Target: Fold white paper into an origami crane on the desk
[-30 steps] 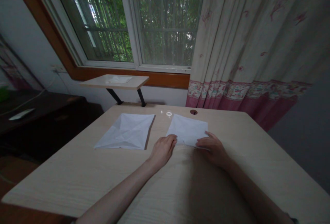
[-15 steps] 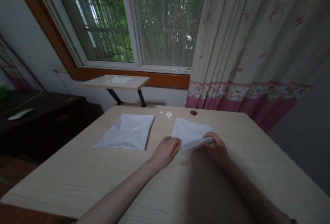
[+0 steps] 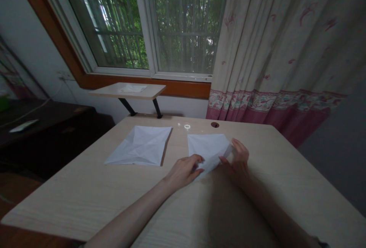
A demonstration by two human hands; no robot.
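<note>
A white folded sheet (image 3: 210, 145), thin like paper or cloth, lies on the table in front of me. Its near edge is folded over and slants up to the right. My left hand (image 3: 187, 168) pinches the near left part of this sheet between thumb and fingers. At the sheet's right corner is my right hand (image 3: 237, 160), its thumb and fingers spread apart on either side of the edge. A second white sheet (image 3: 141, 145), square and creased, lies flat to the left, apart from both hands.
The pale wooden table (image 3: 160, 210) has a round cable hole (image 3: 215, 125) near its back edge. A small raised shelf (image 3: 108, 90) at the back left carries another white piece (image 3: 133, 88). A dark cabinet (image 3: 57, 126) stands on the left; a curtain (image 3: 257, 50) hangs at the right.
The sheet under my hands has turned clockwise, so its near edge now slants. My right hand's fingers have spread and lifted; my left thumb has moved nearer to me.
</note>
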